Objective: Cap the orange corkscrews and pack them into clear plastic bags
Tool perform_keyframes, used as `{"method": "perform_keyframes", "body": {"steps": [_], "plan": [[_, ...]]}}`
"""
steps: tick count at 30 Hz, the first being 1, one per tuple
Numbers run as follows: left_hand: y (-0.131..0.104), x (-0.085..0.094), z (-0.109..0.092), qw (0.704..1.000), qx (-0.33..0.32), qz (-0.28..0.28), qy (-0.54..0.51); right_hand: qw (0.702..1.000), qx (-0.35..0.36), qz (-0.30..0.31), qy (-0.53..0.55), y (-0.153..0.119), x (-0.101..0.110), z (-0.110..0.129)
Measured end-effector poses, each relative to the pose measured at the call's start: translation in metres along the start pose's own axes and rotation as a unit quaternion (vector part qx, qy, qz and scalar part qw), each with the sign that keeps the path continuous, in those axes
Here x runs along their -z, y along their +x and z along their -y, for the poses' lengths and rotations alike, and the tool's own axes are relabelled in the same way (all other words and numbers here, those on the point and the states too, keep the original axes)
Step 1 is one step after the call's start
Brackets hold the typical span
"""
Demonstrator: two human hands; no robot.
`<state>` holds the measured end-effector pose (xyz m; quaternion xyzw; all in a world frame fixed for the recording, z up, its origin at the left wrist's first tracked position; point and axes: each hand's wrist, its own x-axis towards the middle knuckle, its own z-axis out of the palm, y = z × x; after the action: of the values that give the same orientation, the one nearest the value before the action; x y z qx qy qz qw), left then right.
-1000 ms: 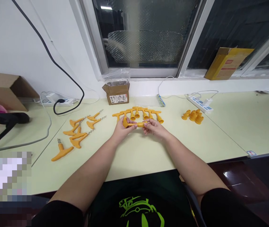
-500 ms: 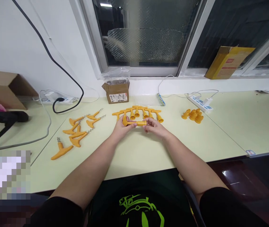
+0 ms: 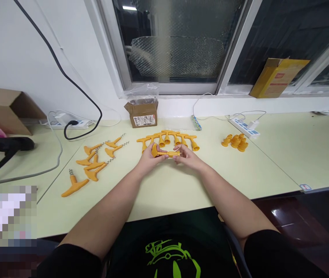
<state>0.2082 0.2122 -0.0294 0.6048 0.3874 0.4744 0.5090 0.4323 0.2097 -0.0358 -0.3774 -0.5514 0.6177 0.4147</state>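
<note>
Left hand [image 3: 149, 160]: fingers closed round the handle end of a yellow T-handled corkscrew [image 3: 154, 150], ridged shaft pointing to the right.
Right hand [image 3: 189, 159]: thumb and fingers curled partly open about the far end of a yellow sleeve [image 3: 173, 153]; cannot tell how firmly they grip.
Held piece: roughly level above the tabletop [image 3: 170, 193], between both hands; sleeve in line with the shaft, spiral not visible.
Beyond the hands: arc of yellow T-handled pieces with flared ends [image 3: 167, 139], lying close together, nearest ones just past the fingers.
Left side: loose corkscrews [image 3: 94, 166], metal spirals bare, most bunched, one lying nearer the person.
Right side: huddle of yellow sleeves [image 3: 235, 141], well apart from the right hand, near a power strip [image 3: 243, 126].
By the window: small open carton [image 3: 144, 119], label facing forward.
</note>
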Motion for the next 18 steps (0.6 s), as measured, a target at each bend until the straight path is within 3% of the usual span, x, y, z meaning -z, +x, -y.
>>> {"method": "perform_keyframes", "body": {"steps": [3, 8, 10, 16, 18], "plan": [[0.0, 0.0, -0.003, 1.0, 0.005, -0.003, -0.006, 0.999, 0.027, -0.002, -0.029, 0.001, -0.001, -0.002], [-0.004, -0.004, -0.008, 0.999, -0.021, 0.021, 0.02, 0.987, -0.143, 0.029, 0.068, 0.0, -0.004, 0.0], [-0.005, -0.004, -0.007, 0.999, -0.02, 0.026, 0.024, 0.98, -0.176, 0.042, 0.083, -0.001, -0.004, 0.002], [0.002, 0.004, 0.003, 0.999, 0.038, 0.016, -0.011, 0.998, -0.036, 0.028, 0.046, -0.002, -0.002, 0.0], [0.003, 0.006, 0.005, 0.998, 0.057, 0.023, -0.026, 0.998, -0.03, 0.048, 0.033, -0.002, 0.0, -0.001]]}}
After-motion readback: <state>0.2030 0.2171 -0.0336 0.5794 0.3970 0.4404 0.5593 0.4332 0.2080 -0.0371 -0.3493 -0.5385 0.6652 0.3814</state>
